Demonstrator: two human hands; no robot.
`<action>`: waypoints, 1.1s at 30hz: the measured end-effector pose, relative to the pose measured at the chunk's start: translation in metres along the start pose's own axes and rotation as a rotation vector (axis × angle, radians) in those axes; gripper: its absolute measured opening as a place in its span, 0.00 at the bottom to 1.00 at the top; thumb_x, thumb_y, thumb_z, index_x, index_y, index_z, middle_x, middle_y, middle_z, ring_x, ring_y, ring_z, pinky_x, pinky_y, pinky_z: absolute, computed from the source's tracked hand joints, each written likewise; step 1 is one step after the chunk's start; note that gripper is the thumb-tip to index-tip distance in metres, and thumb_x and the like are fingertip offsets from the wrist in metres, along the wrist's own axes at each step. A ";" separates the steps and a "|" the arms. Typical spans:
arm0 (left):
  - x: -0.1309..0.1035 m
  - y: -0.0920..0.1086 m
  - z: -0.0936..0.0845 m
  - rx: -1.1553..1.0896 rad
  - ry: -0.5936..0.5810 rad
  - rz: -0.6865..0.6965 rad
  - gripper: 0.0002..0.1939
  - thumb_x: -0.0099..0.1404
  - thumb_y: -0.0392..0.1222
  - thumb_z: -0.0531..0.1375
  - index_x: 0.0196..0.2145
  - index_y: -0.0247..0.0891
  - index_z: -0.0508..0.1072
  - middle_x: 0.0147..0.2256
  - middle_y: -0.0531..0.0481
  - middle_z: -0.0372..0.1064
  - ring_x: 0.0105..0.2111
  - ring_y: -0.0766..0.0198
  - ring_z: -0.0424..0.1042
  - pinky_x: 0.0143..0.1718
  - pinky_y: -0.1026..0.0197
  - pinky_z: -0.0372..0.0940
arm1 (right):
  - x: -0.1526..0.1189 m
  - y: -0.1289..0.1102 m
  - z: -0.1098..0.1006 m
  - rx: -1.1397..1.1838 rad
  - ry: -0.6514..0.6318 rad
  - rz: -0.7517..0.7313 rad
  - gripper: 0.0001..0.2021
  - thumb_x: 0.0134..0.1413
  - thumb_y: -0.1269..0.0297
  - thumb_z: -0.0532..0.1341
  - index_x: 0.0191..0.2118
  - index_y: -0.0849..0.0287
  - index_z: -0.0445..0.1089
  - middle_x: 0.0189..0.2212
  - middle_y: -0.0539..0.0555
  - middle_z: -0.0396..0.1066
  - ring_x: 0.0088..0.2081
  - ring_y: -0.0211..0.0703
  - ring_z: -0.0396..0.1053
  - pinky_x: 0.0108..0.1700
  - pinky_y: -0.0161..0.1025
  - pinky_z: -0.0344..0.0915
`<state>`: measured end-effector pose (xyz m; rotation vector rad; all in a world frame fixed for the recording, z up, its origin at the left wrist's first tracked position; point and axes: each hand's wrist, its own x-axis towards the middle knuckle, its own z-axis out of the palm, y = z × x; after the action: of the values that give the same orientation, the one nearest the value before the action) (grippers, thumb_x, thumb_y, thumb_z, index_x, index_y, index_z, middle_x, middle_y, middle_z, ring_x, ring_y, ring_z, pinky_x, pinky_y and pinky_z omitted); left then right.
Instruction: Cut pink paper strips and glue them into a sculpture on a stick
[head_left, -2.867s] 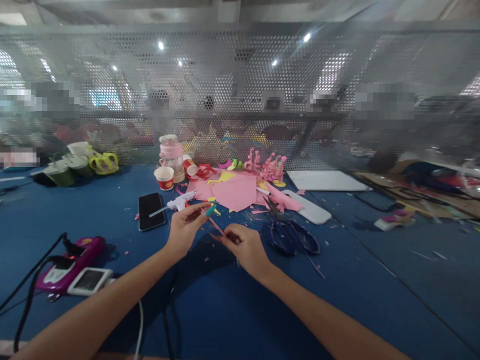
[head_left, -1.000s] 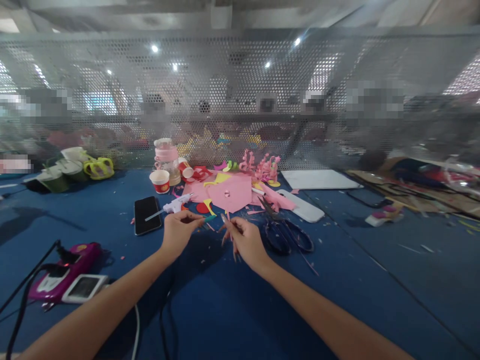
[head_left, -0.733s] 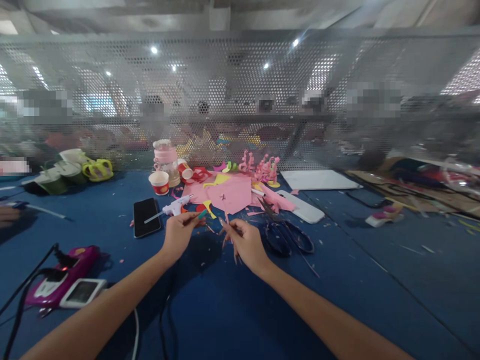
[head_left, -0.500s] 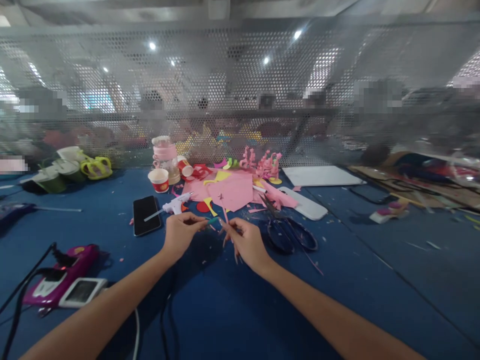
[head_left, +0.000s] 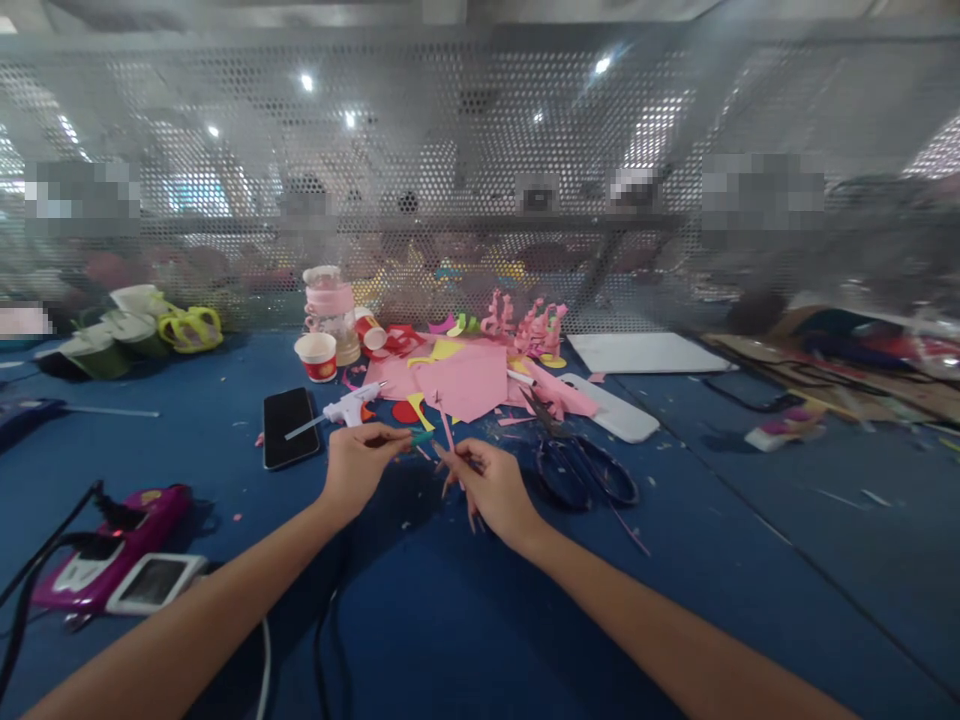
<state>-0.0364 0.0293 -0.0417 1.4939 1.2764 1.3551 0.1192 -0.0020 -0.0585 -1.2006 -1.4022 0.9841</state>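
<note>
A dark blue tool (head_left: 28,420) with a pale stick (head_left: 112,410) now lies toward the left edge of the surface (head_left: 427,620); the pink strip (head_left: 446,424) no longer reaches the left fingers (head_left: 388,437).

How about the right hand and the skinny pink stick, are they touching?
Touching: the head view shows the right hand pinching the pink stick, its far end poking out.

Perforated grey screen (head_left: 472,150) is standing behind the blue tabletop (head_left: 435,620); bright lights (head_left: 602,65) (several, I'm noting) are shining through.
</note>
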 end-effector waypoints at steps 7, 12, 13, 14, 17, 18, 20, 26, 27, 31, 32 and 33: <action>-0.002 0.006 -0.002 0.158 0.080 0.128 0.08 0.42 0.40 0.65 0.13 0.36 0.70 0.13 0.53 0.68 0.16 0.68 0.65 0.18 0.67 0.58 | 0.001 0.001 0.000 0.053 0.005 0.038 0.19 0.44 0.48 0.56 0.22 0.61 0.63 0.14 0.47 0.65 0.08 0.28 0.53 0.10 0.27 0.49; -0.003 0.005 -0.003 0.086 -0.045 0.132 0.07 0.51 0.40 0.59 0.19 0.37 0.73 0.17 0.52 0.71 0.19 0.65 0.70 0.24 0.65 0.64 | 0.003 0.000 0.001 0.064 0.008 0.039 0.18 0.44 0.49 0.56 0.20 0.60 0.63 0.14 0.46 0.64 0.08 0.28 0.53 0.10 0.27 0.50; -0.003 0.004 -0.002 0.069 -0.075 0.119 0.06 0.52 0.41 0.58 0.22 0.38 0.74 0.19 0.51 0.73 0.21 0.63 0.71 0.26 0.64 0.65 | 0.003 0.000 0.001 0.067 0.010 0.040 0.18 0.44 0.49 0.56 0.20 0.60 0.62 0.13 0.46 0.64 0.08 0.28 0.53 0.10 0.27 0.50; -0.002 0.002 -0.002 0.050 -0.098 0.102 0.06 0.52 0.41 0.58 0.25 0.38 0.75 0.21 0.50 0.74 0.24 0.61 0.73 0.28 0.62 0.66 | 0.003 0.000 0.001 0.068 0.011 0.041 0.18 0.44 0.49 0.57 0.19 0.60 0.62 0.13 0.46 0.64 0.08 0.28 0.54 0.10 0.27 0.50; 0.000 -0.001 0.000 0.002 -0.168 0.055 0.14 0.48 0.41 0.61 0.35 0.39 0.75 0.36 0.47 0.74 0.38 0.56 0.72 0.41 0.56 0.65 | 0.004 0.001 0.002 0.071 0.006 0.034 0.17 0.44 0.49 0.57 0.20 0.60 0.62 0.13 0.47 0.65 0.08 0.29 0.56 0.10 0.28 0.52; 0.000 0.000 0.000 -0.023 -0.198 0.032 0.18 0.46 0.40 0.62 0.38 0.39 0.74 0.41 0.46 0.72 0.42 0.55 0.70 0.45 0.55 0.63 | 0.004 0.001 0.002 0.072 -0.002 0.026 0.17 0.44 0.50 0.57 0.21 0.60 0.62 0.13 0.47 0.65 0.08 0.30 0.57 0.11 0.28 0.53; 0.000 0.002 0.002 -0.084 -0.258 -0.027 0.21 0.45 0.41 0.63 0.41 0.39 0.73 0.46 0.46 0.68 0.46 0.55 0.66 0.48 0.54 0.60 | 0.003 0.001 0.004 0.075 -0.038 0.010 0.16 0.45 0.51 0.57 0.23 0.61 0.64 0.12 0.47 0.65 0.09 0.31 0.58 0.13 0.28 0.56; -0.010 0.010 0.008 -0.163 -0.370 -0.183 0.13 0.43 0.44 0.64 0.28 0.36 0.77 0.28 0.47 0.75 0.29 0.59 0.72 0.33 0.60 0.66 | -0.005 -0.001 0.011 -0.002 -0.215 -0.047 0.13 0.46 0.55 0.58 0.24 0.61 0.67 0.14 0.47 0.65 0.10 0.32 0.60 0.13 0.28 0.56; -0.011 0.010 0.009 -0.171 -0.369 -0.188 0.12 0.42 0.45 0.65 0.25 0.36 0.77 0.24 0.49 0.75 0.25 0.61 0.72 0.29 0.61 0.66 | -0.006 -0.001 0.011 -0.025 -0.225 -0.064 0.12 0.46 0.56 0.58 0.24 0.61 0.67 0.13 0.46 0.64 0.11 0.32 0.60 0.13 0.28 0.56; -0.012 0.008 0.009 -0.257 -0.230 -0.165 0.12 0.43 0.48 0.64 0.19 0.35 0.75 0.19 0.51 0.71 0.21 0.66 0.69 0.25 0.64 0.64 | -0.006 -0.002 0.010 -0.109 -0.224 -0.109 0.09 0.43 0.59 0.61 0.27 0.61 0.69 0.16 0.48 0.67 0.13 0.33 0.61 0.14 0.29 0.58; -0.011 0.008 0.008 -0.304 -0.166 -0.160 0.13 0.43 0.49 0.64 0.19 0.34 0.74 0.20 0.51 0.71 0.22 0.66 0.69 0.26 0.64 0.65 | -0.005 -0.003 0.009 -0.135 -0.233 -0.125 0.09 0.42 0.59 0.62 0.28 0.61 0.69 0.18 0.49 0.68 0.15 0.33 0.63 0.15 0.29 0.59; -0.010 0.009 0.007 -0.354 -0.101 -0.159 0.14 0.42 0.49 0.64 0.19 0.34 0.73 0.20 0.51 0.71 0.22 0.66 0.69 0.27 0.64 0.65 | -0.003 -0.003 0.007 -0.161 -0.247 -0.146 0.09 0.40 0.60 0.63 0.29 0.60 0.69 0.21 0.50 0.69 0.17 0.34 0.64 0.17 0.30 0.61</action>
<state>-0.0271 0.0184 -0.0368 1.1758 1.0077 1.3042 0.1115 -0.0052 -0.0575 -1.1018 -1.7668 0.9550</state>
